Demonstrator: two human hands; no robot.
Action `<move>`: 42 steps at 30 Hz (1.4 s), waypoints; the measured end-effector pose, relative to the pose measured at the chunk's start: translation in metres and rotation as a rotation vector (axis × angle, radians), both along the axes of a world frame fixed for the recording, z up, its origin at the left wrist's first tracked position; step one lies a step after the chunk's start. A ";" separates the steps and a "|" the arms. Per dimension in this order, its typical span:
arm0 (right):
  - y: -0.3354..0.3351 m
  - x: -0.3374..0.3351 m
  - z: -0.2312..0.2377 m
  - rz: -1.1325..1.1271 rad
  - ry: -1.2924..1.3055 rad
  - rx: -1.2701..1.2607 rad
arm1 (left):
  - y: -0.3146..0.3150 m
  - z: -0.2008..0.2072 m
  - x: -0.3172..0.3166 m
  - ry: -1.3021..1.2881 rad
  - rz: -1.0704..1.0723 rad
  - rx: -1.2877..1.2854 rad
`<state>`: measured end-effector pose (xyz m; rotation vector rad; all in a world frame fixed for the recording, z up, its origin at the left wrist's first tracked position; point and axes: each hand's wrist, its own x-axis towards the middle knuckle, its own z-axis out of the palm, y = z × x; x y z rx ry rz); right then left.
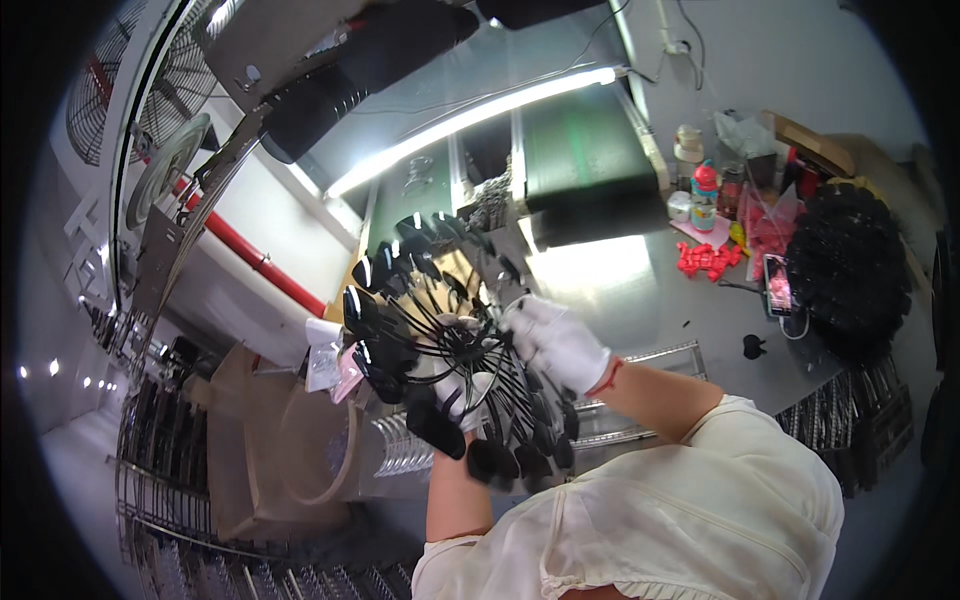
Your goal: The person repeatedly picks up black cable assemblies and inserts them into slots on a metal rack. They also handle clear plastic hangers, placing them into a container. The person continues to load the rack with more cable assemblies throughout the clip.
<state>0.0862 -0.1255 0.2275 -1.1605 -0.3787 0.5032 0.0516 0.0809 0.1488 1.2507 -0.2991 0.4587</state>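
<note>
Black plastic spoon wheel held up in two white-gloved hands above the steel table.

Left hand was curled behind the wheel's hub, gripping it; right hand was closed on the rim nearest the table. Every spoon seemed attached to its spoke, so breaking-off looked unstarted. Beyond the wheel, a dark heap of similar pieces sat beside a phone and red clips.

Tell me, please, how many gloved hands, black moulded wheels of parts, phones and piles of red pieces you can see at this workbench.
Gloved hands: 2, left hand and right hand
Black moulded wheels: 2, held wheel and second wheel on the bench
Phone: 1
Pile of red pieces: 1
Total: 6
</note>
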 end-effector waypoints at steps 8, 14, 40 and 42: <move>0.014 -0.014 -0.024 -0.129 -0.211 0.105 | -0.034 0.017 -0.010 0.050 -0.123 0.096; 0.015 -0.012 -0.023 -0.108 -0.239 0.048 | -0.015 0.013 0.007 -0.037 -0.333 0.226; 0.002 -0.057 -0.031 -0.110 -0.360 -0.220 | 0.015 0.011 -0.030 0.003 -0.562 -0.075; -0.022 -0.037 -0.028 -0.597 -1.124 -0.504 | 0.033 0.026 -0.035 -0.001 -0.684 -0.067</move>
